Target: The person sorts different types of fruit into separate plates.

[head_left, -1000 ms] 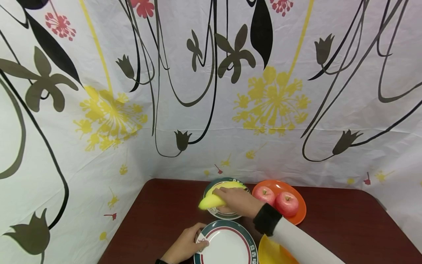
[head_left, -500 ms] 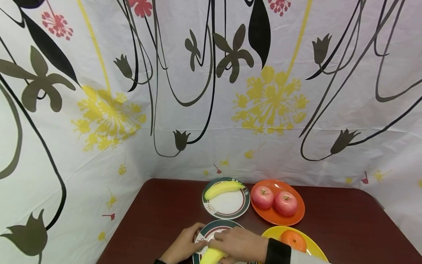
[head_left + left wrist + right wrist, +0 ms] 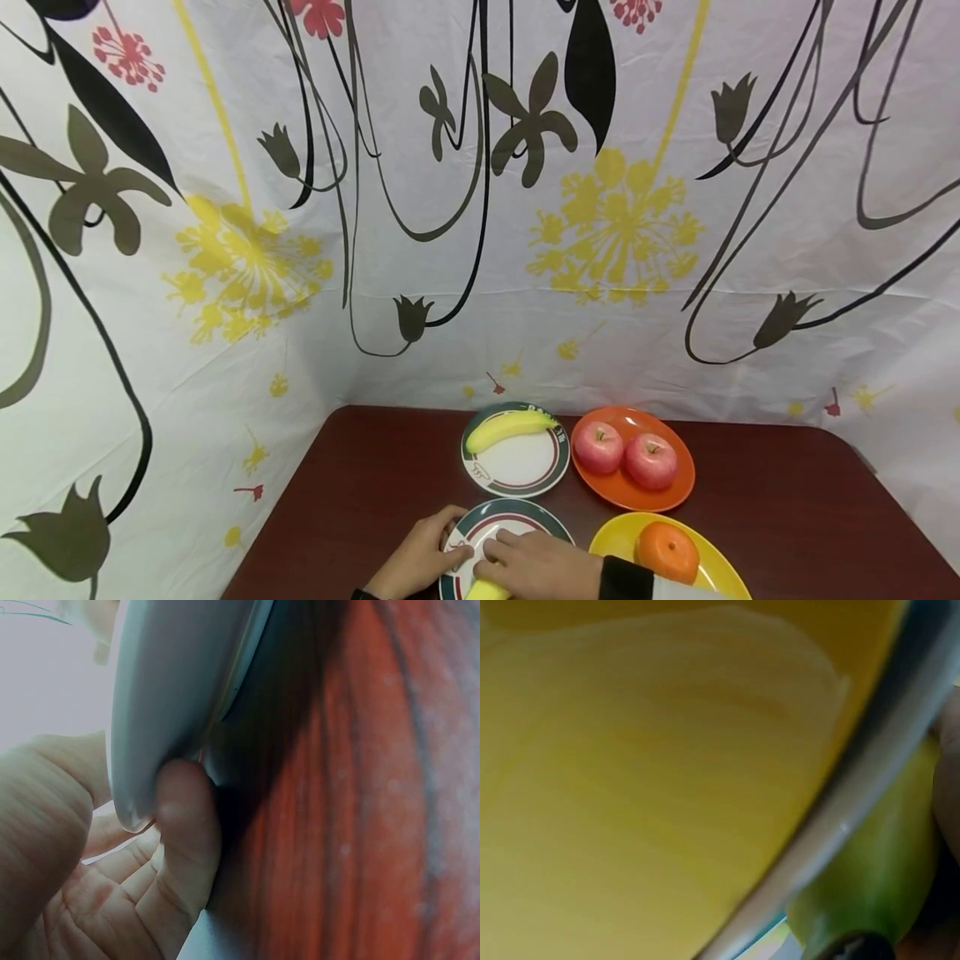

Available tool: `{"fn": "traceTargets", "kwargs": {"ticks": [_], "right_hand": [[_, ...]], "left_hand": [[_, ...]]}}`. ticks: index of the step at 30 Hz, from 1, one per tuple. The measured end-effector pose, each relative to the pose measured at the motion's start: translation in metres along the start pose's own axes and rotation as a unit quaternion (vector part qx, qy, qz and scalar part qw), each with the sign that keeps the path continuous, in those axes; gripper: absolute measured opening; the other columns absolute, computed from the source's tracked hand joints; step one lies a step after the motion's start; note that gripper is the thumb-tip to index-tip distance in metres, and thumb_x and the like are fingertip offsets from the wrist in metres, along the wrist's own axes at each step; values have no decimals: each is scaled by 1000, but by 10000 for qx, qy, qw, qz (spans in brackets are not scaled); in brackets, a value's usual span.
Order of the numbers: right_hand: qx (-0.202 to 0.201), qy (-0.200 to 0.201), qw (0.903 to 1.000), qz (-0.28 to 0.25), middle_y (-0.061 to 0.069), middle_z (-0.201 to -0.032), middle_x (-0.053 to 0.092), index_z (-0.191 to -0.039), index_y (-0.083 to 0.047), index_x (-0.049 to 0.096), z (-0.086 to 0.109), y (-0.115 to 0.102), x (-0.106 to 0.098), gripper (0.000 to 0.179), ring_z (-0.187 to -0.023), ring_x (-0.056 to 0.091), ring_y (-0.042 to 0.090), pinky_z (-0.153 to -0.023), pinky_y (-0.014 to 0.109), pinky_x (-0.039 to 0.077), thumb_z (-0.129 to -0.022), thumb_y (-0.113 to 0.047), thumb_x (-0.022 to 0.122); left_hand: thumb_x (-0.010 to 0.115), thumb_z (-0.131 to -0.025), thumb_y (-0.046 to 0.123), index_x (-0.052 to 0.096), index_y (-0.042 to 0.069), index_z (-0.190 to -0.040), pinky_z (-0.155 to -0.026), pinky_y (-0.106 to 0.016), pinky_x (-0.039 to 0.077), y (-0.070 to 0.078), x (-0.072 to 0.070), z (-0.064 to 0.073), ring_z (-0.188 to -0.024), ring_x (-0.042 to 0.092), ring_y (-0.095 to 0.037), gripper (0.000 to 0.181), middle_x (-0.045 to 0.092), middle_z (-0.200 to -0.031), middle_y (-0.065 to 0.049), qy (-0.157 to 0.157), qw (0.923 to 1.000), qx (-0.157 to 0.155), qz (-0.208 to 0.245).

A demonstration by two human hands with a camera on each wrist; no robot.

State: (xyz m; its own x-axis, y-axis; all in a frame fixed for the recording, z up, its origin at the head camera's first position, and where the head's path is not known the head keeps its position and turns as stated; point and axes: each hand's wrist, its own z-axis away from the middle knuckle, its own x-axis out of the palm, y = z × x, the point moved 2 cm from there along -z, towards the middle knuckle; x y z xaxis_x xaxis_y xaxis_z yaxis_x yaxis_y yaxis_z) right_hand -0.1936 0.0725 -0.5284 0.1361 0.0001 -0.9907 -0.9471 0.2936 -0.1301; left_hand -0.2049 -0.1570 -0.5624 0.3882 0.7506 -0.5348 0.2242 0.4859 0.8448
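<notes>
My left hand (image 3: 422,552) grips the left edge of a white plate (image 3: 551,523) with a green and red rim. In the left wrist view, fingers curl under the plate's rim (image 3: 135,750). My right hand (image 3: 543,567) holds a yellow banana (image 3: 486,590) low over this plate; its dark-tipped end shows in the right wrist view, where the banana (image 3: 877,877) is beside the plate's pale rim (image 3: 817,847). My right hand covers much of the banana and the plate's middle. A second banana (image 3: 510,429) lies on a similar plate (image 3: 517,483) just behind.
Two red apples (image 3: 651,462) sit on an orange plate (image 3: 652,502) at the back. An orange (image 3: 667,552) lies on a yellow plate (image 3: 618,537) right of my right hand. A patterned white cloth (image 3: 465,275) hangs behind the dark red table (image 3: 375,467).
My right hand has carried one banana from over the back plate toward me to the near plate, then slightly lower. The other banana stays behind. My left hand keeps its grip on the rim.
</notes>
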Motion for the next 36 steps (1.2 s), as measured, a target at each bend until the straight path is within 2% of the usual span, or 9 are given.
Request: {"fn": "traceTargets", "kwargs": {"ticks": [5, 9, 13, 16, 21, 25, 29, 32, 36], "right_hand": [[62, -68, 9995, 307, -12, -131, 61, -146, -29, 50, 0, -1, 3, 53, -114, 56, 3, -102, 21, 52, -104, -61, 56], [103, -53, 9992, 391, -11, -138, 61, -147, -27, 50, 1, -1, 4, 55, -123, 57, 7, -111, 29, 51, -104, -63, 53], [102, -6, 9988, 478, -11, -136, 62, -146, -28, 51, 0, 0, 1, 56, -120, 57, 5, -111, 28, 51, -103, -63, 56], [108, 150, 9976, 663, -12, -134, 63, -146, -28, 53, 0, 0, -9, 59, -120, 59, 5, -109, 27, 52, -101, -65, 58], [382, 825, 9902, 1063, -7, -129, 64, -142, -22, 61, -3, 7, -46, 65, -117, 63, 10, -105, 30, 55, -99, -71, 56], [929, 1248, 9839, 879, -2, -133, 63, -144, -19, 61, -8, 27, -82, 65, -121, 64, 16, -106, 36, 55, -101, -67, 58], [1384, 1628, 9751, 590, 2, -139, 62, -148, -17, 58, -16, 60, -107, 65, -127, 63, 20, -107, 41, 55, -100, -61, 66], [1659, 1706, 9706, 353, 6, -139, 61, -148, -14, 58, -22, 88, -111, 65, -127, 62, 24, -107, 43, 55, -101, -58, 66], [2151, 1397, 9664, -177, 15, -153, 54, -154, -11, 53, -25, 122, -98, 67, -141, 55, 35, -116, 52, 48, -103, -55, 64]], "left_hand": [[79, -96, 23, 66, 11, -132, -67, -21, 47, 0, -1, 1, -75, 55, -1, 40, 65, -93, 7, 4, 10000, 1, 13], [79, -96, 22, 66, 10, -132, -67, -22, 46, -1, -1, 1, -74, 55, -1, 40, 65, -92, 6, 24, 10000, 68, 34], [78, -96, 22, 66, 10, -132, -67, -21, 46, -2, -2, 1, -74, 55, 0, 40, 64, -92, 7, 30, 10000, 55, 41], [78, -97, 23, 66, 9, -133, -67, -21, 48, -3, -2, 0, -75, 56, 0, 40, 65, -92, 8, -3, 9999, 29, 112], [76, -98, 23, 64, 8, -134, -67, -21, 49, -3, -2, -1, -73, 58, 0, 41, 66, -92, 7, -93, 9998, 15, 149], [76, -98, 23, 64, 7, -134, -69, -22, 49, -3, -2, -1, -74, 59, -1, 41, 66, -93, 6, -122, 9998, 18, 147], [78, -97, 24, 65, 8, -133, -68, -22, 49, -4, -2, -1, -74, 58, 0, 41, 66, -92, 7, -62, 10000, 11, 51], [79, -97, 25, 66, 9, -132, -68, -22, 48, -4, -2, -1, -75, 56, -2, 41, 65, -92, 6, -39, 10000, -78, -34], [79, -96, 25, 66, 10, -133, -70, -23, 48, -3, -1, -2, -79, 56, -3, 42, 66, -95, 6, -65, 9996, -253, -58]]}}
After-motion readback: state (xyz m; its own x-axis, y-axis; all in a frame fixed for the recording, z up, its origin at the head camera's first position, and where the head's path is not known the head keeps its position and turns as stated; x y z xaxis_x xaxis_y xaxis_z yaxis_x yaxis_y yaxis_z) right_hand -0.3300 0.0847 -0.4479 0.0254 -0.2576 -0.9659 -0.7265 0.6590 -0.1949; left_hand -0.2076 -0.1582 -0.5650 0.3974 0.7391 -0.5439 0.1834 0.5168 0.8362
